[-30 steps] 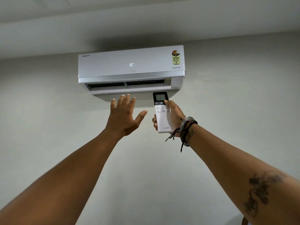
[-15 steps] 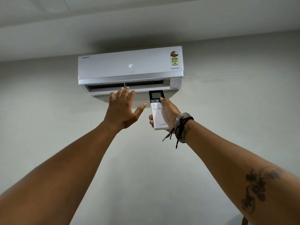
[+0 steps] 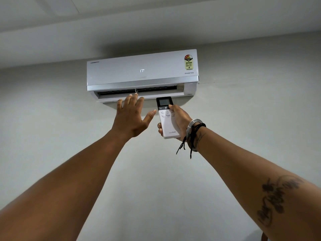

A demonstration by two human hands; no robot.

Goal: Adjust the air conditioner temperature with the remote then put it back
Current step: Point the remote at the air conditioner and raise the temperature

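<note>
Grey wall (image 3: pixel 52 136), air conditioner (image 3: pixel 142 70), remote (image 3: pixel 168 124) held

A single head-worn camera looks steeply upward from below, facing a pale wall (image 3: pixel 243 136) where it meets the ceiling (image 3: pixel 156 23). Both forearms run up from the bottom corners, so the view sits near the body. The wall-mounted air conditioner (image 3: pixel 139 70) is centred, above arm's reach.

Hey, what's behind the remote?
The right hand: its thumb presses the remote's buttons, fingers showing at its left edge. The remote hides the palm; plain wall lies beyond.
</note>
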